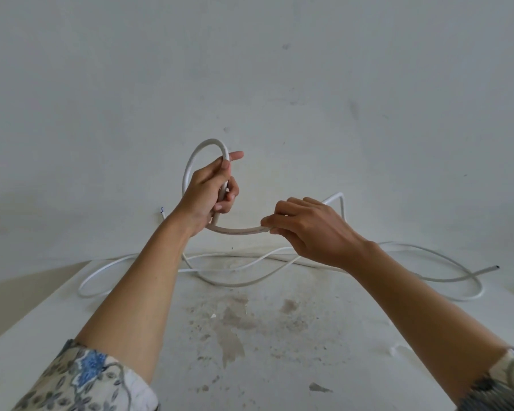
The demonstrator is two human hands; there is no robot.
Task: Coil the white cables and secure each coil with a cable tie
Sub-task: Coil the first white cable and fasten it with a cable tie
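Above the bench point(279, 351), a loop of white cable point(238, 231) is clasped in the grip of the left hand point(204, 194); the same cable is pinched by the right hand point(312, 229).

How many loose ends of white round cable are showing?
2: one white cable end showing a blue wire, left of the left hand; one dark-tipped end at far right. Others may be hidden.
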